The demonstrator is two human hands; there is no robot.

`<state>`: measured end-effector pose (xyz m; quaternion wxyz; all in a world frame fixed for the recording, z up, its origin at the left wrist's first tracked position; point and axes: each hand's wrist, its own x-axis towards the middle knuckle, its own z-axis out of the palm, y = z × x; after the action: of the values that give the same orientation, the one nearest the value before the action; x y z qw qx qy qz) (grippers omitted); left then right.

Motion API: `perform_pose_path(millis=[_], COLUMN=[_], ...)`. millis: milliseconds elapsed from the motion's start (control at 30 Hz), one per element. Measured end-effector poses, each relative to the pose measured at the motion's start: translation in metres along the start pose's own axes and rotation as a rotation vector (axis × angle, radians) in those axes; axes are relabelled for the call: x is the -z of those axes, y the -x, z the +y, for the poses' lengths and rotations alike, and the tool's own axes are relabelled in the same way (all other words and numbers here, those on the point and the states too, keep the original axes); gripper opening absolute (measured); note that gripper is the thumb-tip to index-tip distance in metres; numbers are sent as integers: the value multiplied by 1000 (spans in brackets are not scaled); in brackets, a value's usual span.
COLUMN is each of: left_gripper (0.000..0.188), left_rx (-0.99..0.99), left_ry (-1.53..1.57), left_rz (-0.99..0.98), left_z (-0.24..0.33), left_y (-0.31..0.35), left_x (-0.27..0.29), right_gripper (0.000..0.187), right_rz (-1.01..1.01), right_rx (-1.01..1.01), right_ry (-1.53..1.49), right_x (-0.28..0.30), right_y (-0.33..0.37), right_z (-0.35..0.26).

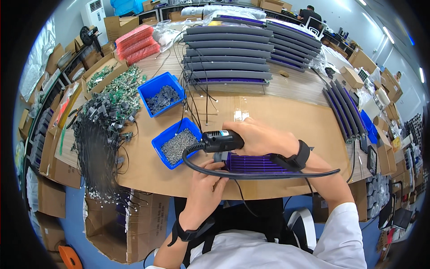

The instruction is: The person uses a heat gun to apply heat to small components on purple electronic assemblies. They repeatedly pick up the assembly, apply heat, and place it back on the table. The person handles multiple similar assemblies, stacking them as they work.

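My right hand (pixel 264 138) is wrapped round a black corded power tool that looks like an electric screwdriver (pixel 221 141). Its thick black cable (pixel 268 175) loops across in front of both hands. Under the tool lies a purple slatted bar (pixel 253 164), partly covered by my right hand and the cable. My left hand (pixel 205 190) pinches the left end of this bar, where a small grey end piece (pixel 219 157) shows. The tip of the tool is hidden. Just left of the tool is a blue bin of small metal screws (pixel 178 147).
A second blue bin (pixel 150 96) holds small translucent grey parts. Black cables (pixel 96 152) and green circuit boards (pixel 127 85) heap at the left. Stacked grey-and-purple bars (pixel 226 51) stand at the back; several more (pixel 345 110) lie right. Brown cardboard (pixel 295 116) covers the table. A person (pixel 309 15) sits far off.
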<state>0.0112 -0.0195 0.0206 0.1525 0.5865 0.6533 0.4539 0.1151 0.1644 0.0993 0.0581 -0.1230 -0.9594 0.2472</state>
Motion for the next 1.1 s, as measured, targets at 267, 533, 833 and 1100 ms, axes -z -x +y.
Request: perform_pose_path(millis=[267, 533, 833, 1100], left_gripper=[11, 31, 36, 42], left_rx=[-21, 100, 90, -130], left_ry=[-34, 30, -98, -176], left_rz=[-12, 179, 106, 133], left_z=[1, -7, -15, -24], left_y=[13, -2, -21, -27], left_x=[8, 4, -2, -9], right_gripper=[32, 28, 32, 37], right_rz=[-111, -104, -34, -6], right_rx=[10, 58, 24, -7], right_ry=[23, 32, -54, -47], right_x=[-2, -7, -10, -9], right_y=[-1, -4, 3, 5], right_z=[0, 0, 4, 6])
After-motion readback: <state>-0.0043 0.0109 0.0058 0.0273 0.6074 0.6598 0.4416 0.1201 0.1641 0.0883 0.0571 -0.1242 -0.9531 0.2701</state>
